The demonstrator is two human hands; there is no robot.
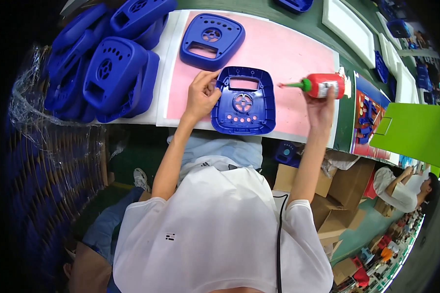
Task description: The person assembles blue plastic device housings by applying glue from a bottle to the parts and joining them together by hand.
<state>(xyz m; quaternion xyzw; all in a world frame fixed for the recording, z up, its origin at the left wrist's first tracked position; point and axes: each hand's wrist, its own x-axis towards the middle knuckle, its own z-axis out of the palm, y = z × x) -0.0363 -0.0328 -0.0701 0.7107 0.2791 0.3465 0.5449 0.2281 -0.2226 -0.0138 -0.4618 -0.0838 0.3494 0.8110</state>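
Note:
A blue plastic housing shell (pixel 221 110) lies inside-up at the near edge of the pink mat, showing its ribs, a rectangular cutout, a round grille and a row of holes. My left hand (pixel 202 95) is closed on its upper left rim, the fingertips partly hidden. To the right, over the mat, my right hand (pixel 320 110) grips a red squeeze bottle (pixel 322 86). The bottle is tipped sideways, its green nozzle pointing left toward the shell but apart from it. Just beyond my left hand, a second blue shell (pixel 225 41) rests outer face up.
Several blue shells (pixel 115 73) are piled at the left of the table. Plastic wrap (pixel 32 100) hangs beside them. A bright green panel (pixel 415 129) and a tray of small blue parts (pixel 369 119) are at the right. Cardboard boxes (pixel 340 210) stand below; a seated person (pixel 398 188) is farther right.

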